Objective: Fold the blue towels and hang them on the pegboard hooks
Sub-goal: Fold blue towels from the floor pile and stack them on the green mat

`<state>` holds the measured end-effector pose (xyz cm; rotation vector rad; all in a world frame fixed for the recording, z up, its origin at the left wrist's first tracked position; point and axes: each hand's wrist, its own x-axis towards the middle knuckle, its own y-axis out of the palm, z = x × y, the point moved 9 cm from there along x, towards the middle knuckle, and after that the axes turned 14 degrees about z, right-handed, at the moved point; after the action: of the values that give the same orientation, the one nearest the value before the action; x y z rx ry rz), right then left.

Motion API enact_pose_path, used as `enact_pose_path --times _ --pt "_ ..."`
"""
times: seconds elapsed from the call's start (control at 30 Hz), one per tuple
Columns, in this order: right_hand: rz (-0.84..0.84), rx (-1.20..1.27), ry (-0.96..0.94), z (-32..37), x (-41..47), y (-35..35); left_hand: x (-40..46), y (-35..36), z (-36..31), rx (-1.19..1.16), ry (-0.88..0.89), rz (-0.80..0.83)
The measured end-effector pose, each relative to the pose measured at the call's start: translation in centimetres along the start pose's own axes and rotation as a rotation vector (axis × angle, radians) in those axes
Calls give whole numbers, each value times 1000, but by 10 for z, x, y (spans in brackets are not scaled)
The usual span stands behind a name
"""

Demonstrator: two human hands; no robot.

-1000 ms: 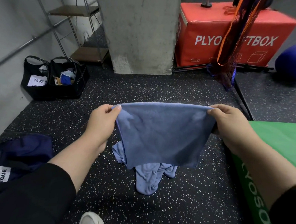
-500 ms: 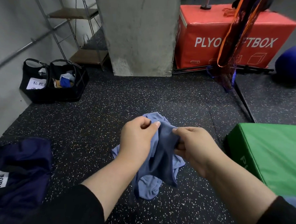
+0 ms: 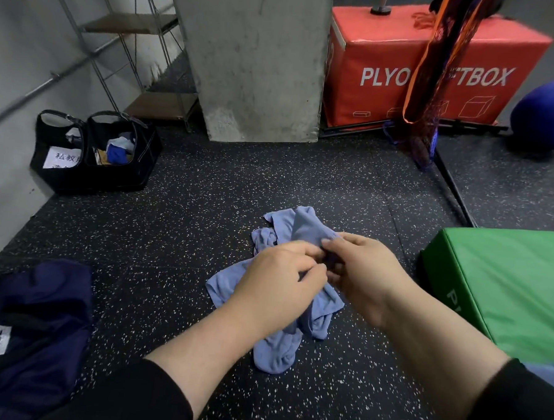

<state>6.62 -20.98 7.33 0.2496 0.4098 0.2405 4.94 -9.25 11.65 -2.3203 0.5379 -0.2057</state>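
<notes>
Blue towel (image 3: 311,231), mid-fold, is held at centre frame above the speckled floor (image 3: 178,236). The left hand (image 3: 278,283) and right hand (image 3: 365,275) meet over it, fingers curled and pinching the cloth where the halves come together. More blue cloth (image 3: 274,354) lies crumpled on the floor directly below; whether it is a second towel or the hanging tail of the first cannot be told. Judgement: the folding step is in hand, not finished. Next move calls for squaring the edges, then carrying the towel to a hook. No pegboard or hooks are in view. Fingertips of both hands are partly hidden by each other and by the cloth. At right, the green box (image 3: 502,286) is cut off by the frame edge.
</notes>
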Motion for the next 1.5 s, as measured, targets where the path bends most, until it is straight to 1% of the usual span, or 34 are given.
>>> enact_pose_path --times 0.1,0.13,0.17,0.2,0.27,0.3,0.4,0.5,0.53,0.6,0.73,0.83,0.93,1.03,1.13,1.2,1.23,1.33,1.37,1.43,1.5 --pt "-22 -213 -14 10 1 -11 -2 -33 5 81 -21 -193" --pt "-7 -321 -25 15 1 -11 -2 -43 5 124 -27 -213" --pt "14 -446 -42 23 0 -9 2 -47 7 180 -21 -160" --pt "39 -572 -59 30 -1 -6 6 -45 8 262 -34 -59" --pt "96 -776 -99 42 -4 2 11 -35 23 389 -121 147" --pt "117 -853 -116 46 -4 4 11 -31 28 423 -144 201" --pt "164 -1020 -131 50 -5 7 9 -27 33 432 -170 237" --pt "79 -1207 -90 50 -5 -5 6 -33 30 336 -203 184" --pt "46 -1236 -88 52 -6 -7 6 -36 27 311 -206 154" --pt "16 -1200 -113 56 -7 -9 6 -45 25 296 -232 114" --pt "36 -1201 -124 53 -9 -4 6 -47 31 328 -262 166" --pt "20 -1163 -183 55 -11 3 3 -52 27 343 -250 102" --pt "-8 -1097 -243 58 -11 6 1 -54 23 282 -259 72" --pt "9 -1070 -261 55 -9 11 -2 -46 25 280 -312 91" --pt "-4 -1089 -257 53 -9 12 0 -42 33 239 -384 64" --pt "-22 -1103 -249 53 -10 12 1 -41 40 119 -429 39" --pt "-25 -1119 -250 53 -11 13 1 -40 44 14 -448 22" --pt "-12 -1216 -260 51 -15 23 -6 -35 52 -395 -502 -84" --pt "-3 -1253 -260 49 -16 27 -9 -33 54 -497 -525 -117" --pt "16 -1306 -265 45 -19 36 -12 -32 57 -600 -545 -184" --pt "50 -1298 -269 41 -20 44 -13 -35 55 -634 -525 -245"
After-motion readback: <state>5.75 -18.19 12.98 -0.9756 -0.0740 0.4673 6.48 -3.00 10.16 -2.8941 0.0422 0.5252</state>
